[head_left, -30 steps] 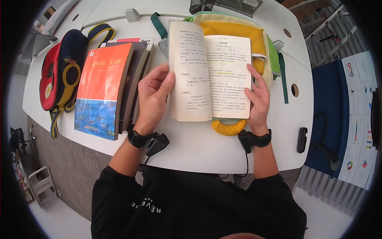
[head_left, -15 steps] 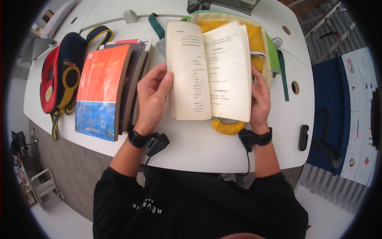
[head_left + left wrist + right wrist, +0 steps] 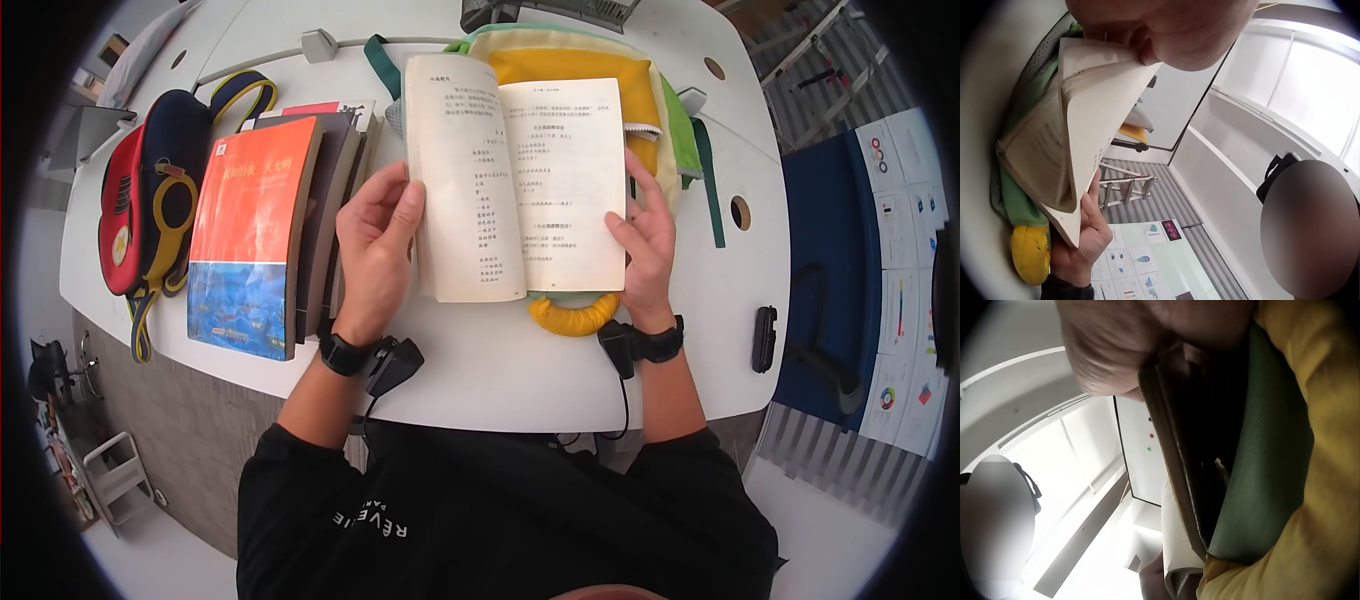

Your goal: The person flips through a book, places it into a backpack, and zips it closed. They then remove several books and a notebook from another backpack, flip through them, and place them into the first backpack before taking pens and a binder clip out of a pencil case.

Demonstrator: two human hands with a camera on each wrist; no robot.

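An open book with printed pages is held up between both hands in the head view. My left hand grips its left edge, the thumb lying on the page. At the right edge my right hand pinches the book, thumb on the front, other fingers partly hidden behind. The left wrist view shows the book's pages fanned under the left hand. In the right wrist view the right hand holds the book's edge.
A yellow and green bag lies behind the book. Left of the hands is a stack of books with an orange and blue cover on top, then a red and navy bag. A black object sits at the table's right edge.
A right-hand page that was lifted and blurred half a second ago now lies flat, and other pages show than a second ago. The right thumb has come back onto the page.
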